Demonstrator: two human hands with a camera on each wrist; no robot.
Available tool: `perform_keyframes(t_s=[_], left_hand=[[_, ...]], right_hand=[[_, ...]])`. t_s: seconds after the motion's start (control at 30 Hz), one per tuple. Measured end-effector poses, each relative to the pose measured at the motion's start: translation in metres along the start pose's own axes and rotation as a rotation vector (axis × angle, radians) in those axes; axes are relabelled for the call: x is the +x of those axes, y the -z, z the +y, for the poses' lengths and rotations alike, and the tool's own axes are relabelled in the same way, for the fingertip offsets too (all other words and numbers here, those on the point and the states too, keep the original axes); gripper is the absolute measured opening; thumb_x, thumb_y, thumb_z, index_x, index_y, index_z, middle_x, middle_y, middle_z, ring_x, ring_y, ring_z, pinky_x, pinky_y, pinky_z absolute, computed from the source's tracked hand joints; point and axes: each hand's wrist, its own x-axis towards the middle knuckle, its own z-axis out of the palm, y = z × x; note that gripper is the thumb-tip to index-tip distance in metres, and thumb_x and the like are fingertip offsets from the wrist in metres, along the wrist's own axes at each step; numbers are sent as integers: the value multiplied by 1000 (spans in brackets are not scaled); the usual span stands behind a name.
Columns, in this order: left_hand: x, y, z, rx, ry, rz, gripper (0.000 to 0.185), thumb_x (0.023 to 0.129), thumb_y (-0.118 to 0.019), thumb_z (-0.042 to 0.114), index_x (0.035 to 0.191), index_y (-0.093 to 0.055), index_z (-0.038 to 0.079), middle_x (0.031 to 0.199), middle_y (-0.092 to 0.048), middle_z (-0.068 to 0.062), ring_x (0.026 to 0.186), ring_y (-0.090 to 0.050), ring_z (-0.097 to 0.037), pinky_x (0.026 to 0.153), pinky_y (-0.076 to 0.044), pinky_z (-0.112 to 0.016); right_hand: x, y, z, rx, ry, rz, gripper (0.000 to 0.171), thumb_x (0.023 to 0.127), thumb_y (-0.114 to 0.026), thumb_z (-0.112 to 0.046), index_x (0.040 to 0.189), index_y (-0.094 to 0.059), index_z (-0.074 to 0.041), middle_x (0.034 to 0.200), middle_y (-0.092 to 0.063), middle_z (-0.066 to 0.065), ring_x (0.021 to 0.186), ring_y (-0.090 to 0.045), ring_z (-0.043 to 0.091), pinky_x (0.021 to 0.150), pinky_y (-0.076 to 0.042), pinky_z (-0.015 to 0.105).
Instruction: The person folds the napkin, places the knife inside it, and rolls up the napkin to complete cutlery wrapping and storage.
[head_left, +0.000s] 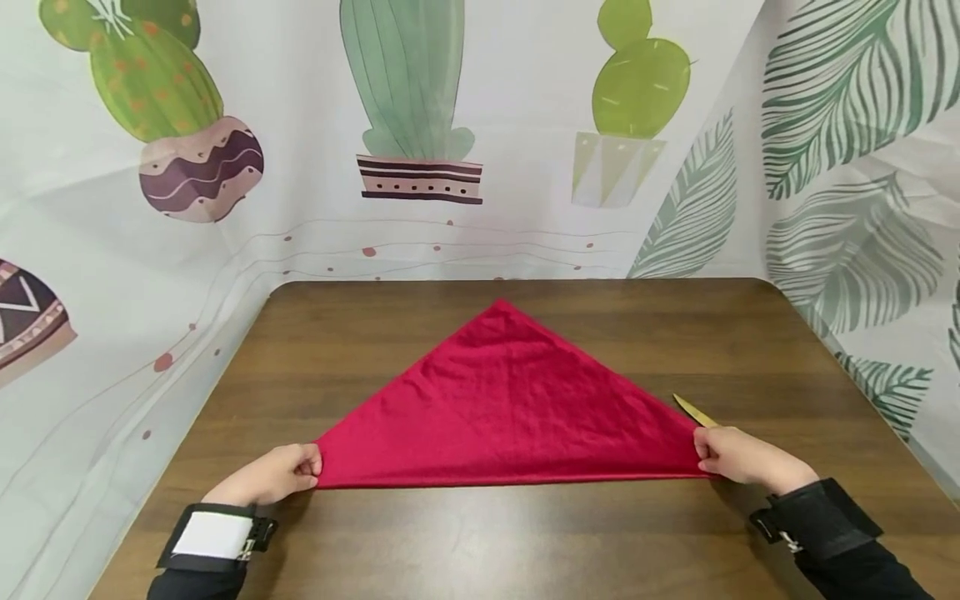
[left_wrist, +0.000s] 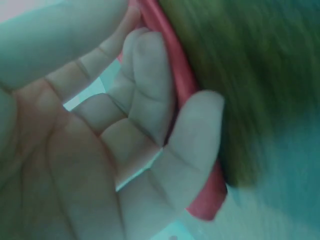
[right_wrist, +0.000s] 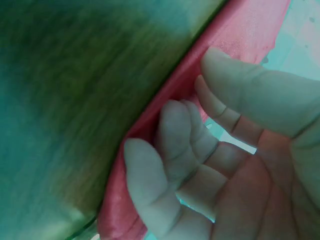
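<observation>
Apparently to keep its near edge straight, in the head view a bare left hand (head_left: 281, 473) and right hand (head_left: 742, 457) pinch opposite corners of the red triangular cloth (head_left: 510, 408) on the brown wood-grain table (head_left: 480, 542), near a pointed golden object (head_left: 693, 410). The left wrist view shows curled fingers against the cloth's edge; the right wrist view likewise.

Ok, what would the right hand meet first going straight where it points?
Likely the red cloth: the right hand points leftward and grips its right corner, though exact depth is unclear.
</observation>
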Motion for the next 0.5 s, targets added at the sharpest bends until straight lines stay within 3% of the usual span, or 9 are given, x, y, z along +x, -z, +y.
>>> perform_keyframes(t_s=[0.17, 0.33, 0.5], left_hand=[[-10, 4, -6, 22, 85, 52, 17, 76, -63, -1, 74, -48, 6, 64, -45, 5, 58, -41, -6, 53, -35, -24], [-21, 10, -13, 79, 204, 152, 16, 75, -64, 3, 75, -49, 7, 65, -48, 3, 60, -45, -10, 54, -37, -27], [-30, 13, -23, 125, 299, 202, 15, 75, -65, 9, 74, -50, 5, 65, -49, 0, 60, -45, -14, 55, -38, -31]], right_hand=[[-8, 3, 8, -26, -1, 79, 26, 73, -66, -1, 68, -43, -11, 60, -35, -10, 54, -31, 3, 49, -28, 22], [-26, 11, 21, -109, -105, 159, 27, 68, -69, -3, 68, -44, -11, 58, -34, -8, 53, -32, 5, 48, -28, 24], [-48, 13, 34, -158, -262, 102, 23, 67, -69, -6, 71, -47, -6, 60, -41, -4, 56, -39, 10, 52, -36, 30]])
